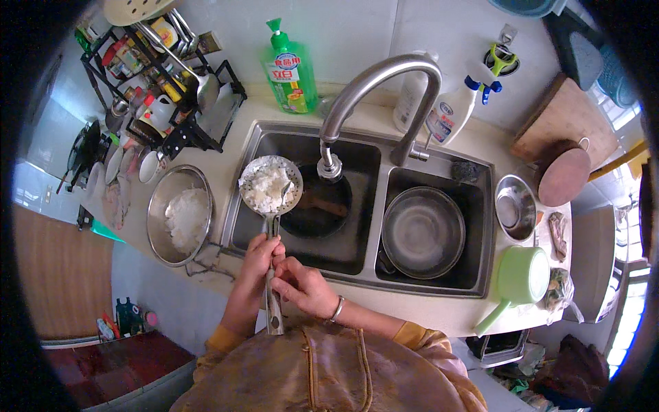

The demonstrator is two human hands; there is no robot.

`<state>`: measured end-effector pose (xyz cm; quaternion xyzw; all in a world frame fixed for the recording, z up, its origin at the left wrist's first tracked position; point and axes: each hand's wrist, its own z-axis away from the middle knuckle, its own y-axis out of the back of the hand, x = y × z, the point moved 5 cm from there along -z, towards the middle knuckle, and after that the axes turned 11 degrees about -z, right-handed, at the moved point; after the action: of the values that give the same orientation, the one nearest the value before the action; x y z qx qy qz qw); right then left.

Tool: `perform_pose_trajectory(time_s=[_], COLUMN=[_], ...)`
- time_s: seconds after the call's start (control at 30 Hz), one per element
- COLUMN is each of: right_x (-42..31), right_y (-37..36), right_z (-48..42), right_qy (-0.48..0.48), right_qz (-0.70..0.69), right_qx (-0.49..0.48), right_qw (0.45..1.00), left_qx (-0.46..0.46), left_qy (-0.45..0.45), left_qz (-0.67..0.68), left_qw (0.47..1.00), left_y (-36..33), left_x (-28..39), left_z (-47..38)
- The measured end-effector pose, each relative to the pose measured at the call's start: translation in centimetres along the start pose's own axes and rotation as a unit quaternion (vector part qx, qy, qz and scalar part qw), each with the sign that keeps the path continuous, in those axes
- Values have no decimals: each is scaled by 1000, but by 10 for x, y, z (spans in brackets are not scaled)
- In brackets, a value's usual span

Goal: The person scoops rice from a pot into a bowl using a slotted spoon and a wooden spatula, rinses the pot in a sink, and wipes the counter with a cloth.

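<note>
My left hand (261, 253) grips the metal handle of a perforated skimmer (273, 226). A heap of white cooked rice (267, 185) sits in the skimmer's bowl, above the left edge of the sink's left basin (329, 252). My right hand (306, 289), a bangle at its wrist, is bent beside the handle below my left hand. Its thumb and fingertips are at the handle; whether they grip it I cannot tell. To the left, a steel bowl (157, 221) holds more white rice (186, 219).
A dark round pan (309, 224) lies in the left basin under the faucet (381, 67). Another pan (425, 232) fills much of the right basin. Green detergent (291, 77) and a spray bottle (453, 110) stand behind. A steel bowl (515, 206) and green dipper (522, 275) are at right.
</note>
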<state>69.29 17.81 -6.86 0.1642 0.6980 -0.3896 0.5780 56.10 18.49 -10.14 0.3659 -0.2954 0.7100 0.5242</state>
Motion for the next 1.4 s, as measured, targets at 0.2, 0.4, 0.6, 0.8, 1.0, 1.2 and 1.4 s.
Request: perform_pose_trajectory(time_s=[0.2, 0.4, 0.6, 0.8, 1.0, 1.2, 1.4], right_x=[6, 7, 22, 24, 45, 55, 63], right_y=[-10, -11, -12, -9, -2, -2, -3], right_z=[-1, 7, 11, 14, 11, 6, 3], right_qy=[-4, -31, -44, -89, -113, -119, -141], right_qz=[-50, -126, -119, -53, -42, -1, 29], right_qx=[19, 68, 47, 39, 39, 16, -8], right_qw=[999, 989, 991, 994, 992, 993, 990], left_qx=[9, 19, 11, 70, 49, 94, 90], left_qy=[-54, -64, -52, -54, -14, -26, -16], left_qz=[-23, -55, -79, -91, -54, -65, -83], left_qw=[998, 996, 995, 992, 997, 993, 992], left_y=[7, 1, 4, -2, 16, 32, 36], left_x=[-2, 0, -10, -12, -52, -68, -59], left_z=[-7, 1, 3, 24, 0, -8, -3])
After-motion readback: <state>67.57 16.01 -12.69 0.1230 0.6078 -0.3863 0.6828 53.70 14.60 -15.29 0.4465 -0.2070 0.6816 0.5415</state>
